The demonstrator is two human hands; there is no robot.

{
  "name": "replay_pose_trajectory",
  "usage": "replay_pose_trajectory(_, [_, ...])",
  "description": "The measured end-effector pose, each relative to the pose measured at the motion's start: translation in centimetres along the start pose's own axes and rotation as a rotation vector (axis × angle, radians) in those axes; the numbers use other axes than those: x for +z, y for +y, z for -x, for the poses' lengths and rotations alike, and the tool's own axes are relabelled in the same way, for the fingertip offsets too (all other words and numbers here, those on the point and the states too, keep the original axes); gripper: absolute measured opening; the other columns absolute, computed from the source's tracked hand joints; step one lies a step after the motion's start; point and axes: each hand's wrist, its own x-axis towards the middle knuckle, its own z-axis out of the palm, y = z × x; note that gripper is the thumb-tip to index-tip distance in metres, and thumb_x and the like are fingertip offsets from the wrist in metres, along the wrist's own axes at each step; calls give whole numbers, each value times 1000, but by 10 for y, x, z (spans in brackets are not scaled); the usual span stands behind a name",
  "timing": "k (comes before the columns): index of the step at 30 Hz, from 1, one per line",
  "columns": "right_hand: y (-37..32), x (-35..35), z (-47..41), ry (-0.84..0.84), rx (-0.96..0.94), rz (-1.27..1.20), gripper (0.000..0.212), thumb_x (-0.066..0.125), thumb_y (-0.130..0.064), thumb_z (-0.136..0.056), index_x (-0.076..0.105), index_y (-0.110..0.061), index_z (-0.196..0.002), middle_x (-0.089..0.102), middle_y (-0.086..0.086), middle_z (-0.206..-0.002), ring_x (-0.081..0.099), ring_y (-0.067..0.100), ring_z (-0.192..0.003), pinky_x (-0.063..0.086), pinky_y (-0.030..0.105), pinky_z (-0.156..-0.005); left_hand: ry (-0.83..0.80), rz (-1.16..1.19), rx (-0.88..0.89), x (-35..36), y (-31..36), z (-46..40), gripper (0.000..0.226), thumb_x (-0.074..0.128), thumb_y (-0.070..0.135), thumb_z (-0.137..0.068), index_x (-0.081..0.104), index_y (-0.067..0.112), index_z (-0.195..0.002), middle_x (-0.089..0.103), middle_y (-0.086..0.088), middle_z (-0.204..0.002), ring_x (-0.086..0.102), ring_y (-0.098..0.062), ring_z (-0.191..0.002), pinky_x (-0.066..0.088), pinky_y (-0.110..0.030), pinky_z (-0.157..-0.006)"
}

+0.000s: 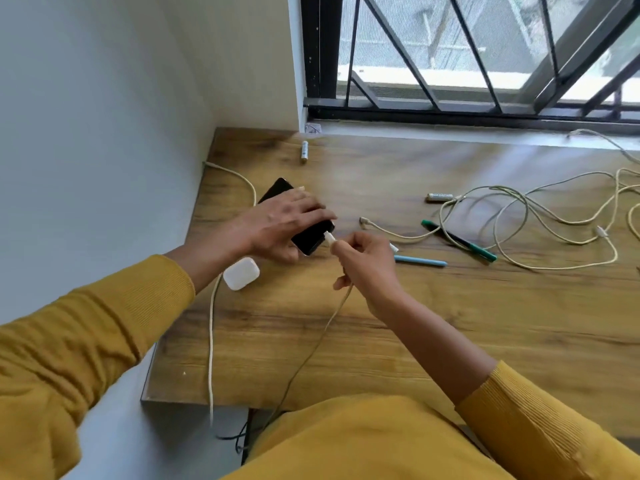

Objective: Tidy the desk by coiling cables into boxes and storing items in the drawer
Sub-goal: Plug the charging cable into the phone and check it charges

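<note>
While the left hand (282, 220) lies over the black phone (313, 233) and steadies it on the counter (415, 341), its grip wrapped round the phone's body, the right hand (363, 268) pinches the white plug (330, 240) of a charging cable (311, 344) at the phone's near end; the plug looks seated in the port or only just at its mouth, and blur keeps me from saying which; the step in hand seems to be freeing this cable from the phone so it can be coiled; the next move probably calls for a straight pull along the phone's length while the left hand keeps the phone flat, then gathering the slack that trails off the near edge; a white earbud case (241, 273) sits just beside the left wrist; farther right lie a loose tangle of pale cables (519, 216), a green pen (460, 241), a blue pen (420, 261) and two batteries (304, 151); no box or drawer shows; the counter is wood-grained, set in a corner against a pale wall (121, 116), under a barred window (467, 53).
</note>
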Motion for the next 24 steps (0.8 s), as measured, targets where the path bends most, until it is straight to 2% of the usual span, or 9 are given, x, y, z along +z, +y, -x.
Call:
replay_pose_trajectory(2, [-8,-11,6,16,-36,8,17,66,-11,-92,62,-9,-75,49,-4,-60,53,11,-38,61,58,-62,93,144,-74,-8,13,3,91,81,40,-79,39,24,-158,51,-5,-149,47,-27,-142,17,-42,-131])
replay_pose_trajectory(3, [-13,-17,9,19,-59,14,17,66,-11,-92,62,-7,-76,49,-5,-58,52,11,-38,60,58,-60,138,217,-121,-13,19,5,91,83,37,-78,40,24,-157,51,-4,-149,47,-28,-142,21,-41,-128])
replay_pose_trajectory(6, [-28,-36,15,21,-153,50,22,68,-12,-95,61,-1,-77,47,-6,-52,49,12,-39,58,48,-49,280,398,-223,-27,36,12,92,84,35,-73,43,28,-154,53,2,-145,53,-25,-134,51,-45,-111])
replay_pose_trajectory(7, [-33,-41,16,12,-190,62,24,69,-13,-96,61,-3,-76,47,-8,-50,48,12,-39,56,42,-47,326,457,-236,-29,41,14,91,83,37,-71,44,28,-153,54,3,-144,56,-21,-130,55,-45,-105])
replay_pose_trajectory(9, [-44,-50,20,-11,-261,110,28,72,-16,-97,62,-3,-75,48,-8,-49,48,14,-40,53,35,-45,405,565,-260,-30,51,17,90,84,36,-71,45,28,-152,57,4,-145,58,-17,-131,54,-46,-107])
replay_pose_trajectory(13, [-64,-63,30,-65,-380,243,24,74,-17,-95,67,-4,-76,57,2,-54,54,14,-46,54,34,-44,478,715,-330,-24,71,23,91,89,23,-71,48,25,-153,58,6,-147,54,-12,-138,46,-47,-117])
replay_pose_trajectory(17, [-74,-68,36,-133,-442,302,23,74,-15,-95,68,-4,-75,59,15,-56,56,16,-47,50,24,-45,511,743,-332,-19,83,29,90,87,27,-72,48,26,-153,58,9,-146,54,-16,-137,47,-51,-114])
replay_pose_trajectory(21, [-77,-68,39,-181,-429,332,23,75,-14,-94,68,-5,-73,57,5,-50,59,21,-44,47,22,-42,522,758,-349,-22,91,35,90,85,29,-73,46,30,-154,56,8,-143,53,-16,-135,48,-50,-112])
replay_pose_trajectory(24, [-76,-65,39,-182,-411,361,21,75,-12,-92,69,-7,-74,60,7,-52,61,23,-43,47,26,-42,543,755,-347,-24,95,37,91,86,25,-74,45,29,-155,56,5,-142,53,-14,-134,49,-47,-111])
